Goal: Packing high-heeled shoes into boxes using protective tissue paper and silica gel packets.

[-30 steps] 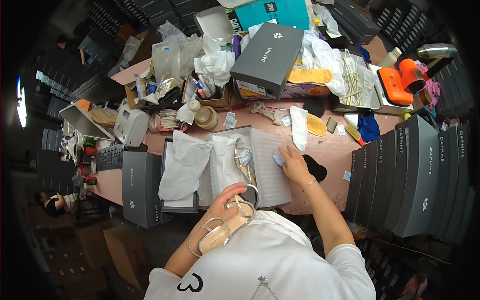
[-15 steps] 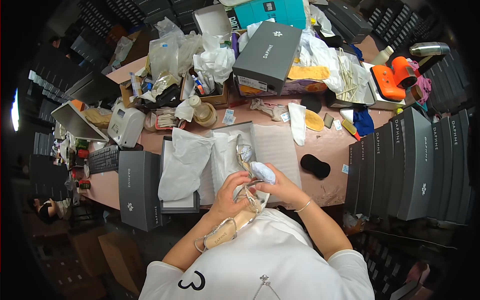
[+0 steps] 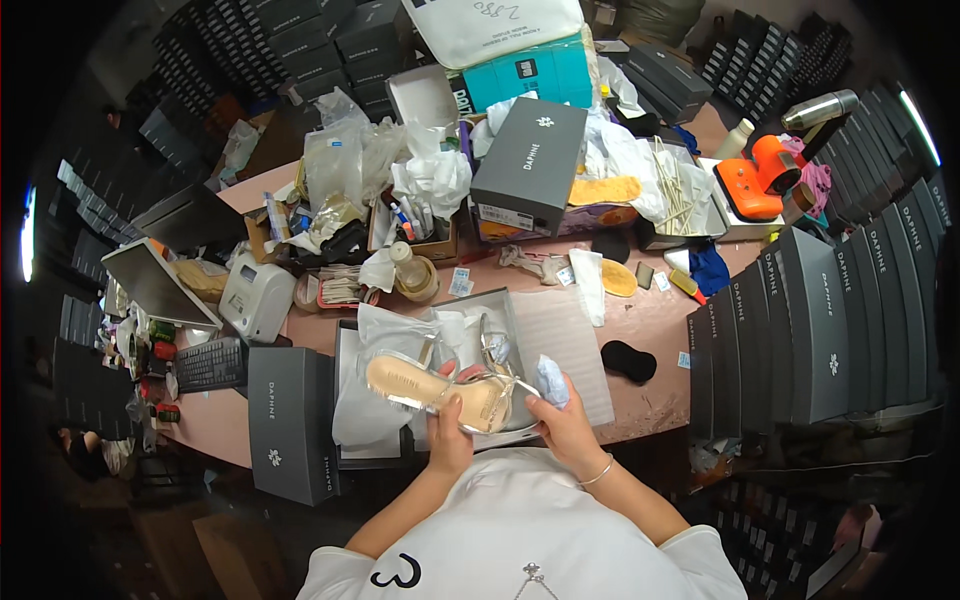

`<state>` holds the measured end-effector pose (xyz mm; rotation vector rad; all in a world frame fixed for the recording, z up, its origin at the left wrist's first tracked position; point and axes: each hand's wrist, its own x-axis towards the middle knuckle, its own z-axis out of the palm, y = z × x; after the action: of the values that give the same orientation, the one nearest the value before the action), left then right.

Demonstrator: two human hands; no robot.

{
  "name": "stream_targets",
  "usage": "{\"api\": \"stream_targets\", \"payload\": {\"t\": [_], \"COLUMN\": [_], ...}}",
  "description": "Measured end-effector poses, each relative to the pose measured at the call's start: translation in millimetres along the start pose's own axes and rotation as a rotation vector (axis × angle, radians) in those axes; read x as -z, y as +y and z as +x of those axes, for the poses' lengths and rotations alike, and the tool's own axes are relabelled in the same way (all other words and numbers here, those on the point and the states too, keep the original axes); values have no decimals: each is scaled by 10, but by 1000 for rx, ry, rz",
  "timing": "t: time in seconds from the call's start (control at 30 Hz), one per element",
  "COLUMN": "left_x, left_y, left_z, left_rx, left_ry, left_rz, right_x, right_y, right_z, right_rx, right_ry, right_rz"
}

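Observation:
My left hand point(image 3: 449, 438) is closed round the side of a silvery strappy sandal point(image 3: 402, 379) with a beige insole, which lies tilted above an open grey shoebox point(image 3: 518, 330). At the sandal's other end, my right hand point(image 3: 566, 428) pinches a thin strap between thumb and fingers. A pale bluish-white wad of paper point(image 3: 551, 383) sticks up from that same hand. Inside the box rests a second sandal point(image 3: 487, 335) among white tissue paper point(image 3: 375, 420). The held sandal and my hands hide part of the box.
A closed grey shoebox point(image 3: 290, 420) stands left of the open one, with a keyboard point(image 3: 210, 364) beyond. Upright grey boxes point(image 3: 795, 330) line the right side. A black insole-shaped pad point(image 3: 629, 361) lies between. Farther back are a jar point(image 3: 413, 272) and an orange device point(image 3: 755, 182).
The sandal has moved away from my body, over the open box, and turned so its insole points left. Both hands have moved with it, the right keeping the paper wad.

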<state>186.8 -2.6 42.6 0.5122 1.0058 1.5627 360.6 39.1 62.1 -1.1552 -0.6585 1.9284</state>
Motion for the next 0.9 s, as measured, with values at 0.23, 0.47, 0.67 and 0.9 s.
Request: {"api": "stream_targets", "payload": {"t": [0.23,0.47,0.67,0.9], "left_x": [185,189,219,239], "left_y": [276,112,10,-13], "left_z": [384,252,216,161], "left_rx": [329,724,647,746], "left_ry": [-220,-325,-315,-45], "left_rz": [-20,-303,-158,-291], "right_x": [540,-80,-69,-162], "right_y": [-115,-280,-132,-60], "right_z": [-82,35,17,-114], "right_rx": [184,682,764,875], "right_ry": [-122,-306,-446,-565], "right_rz": [-334,-892,-1271,-1260]}}
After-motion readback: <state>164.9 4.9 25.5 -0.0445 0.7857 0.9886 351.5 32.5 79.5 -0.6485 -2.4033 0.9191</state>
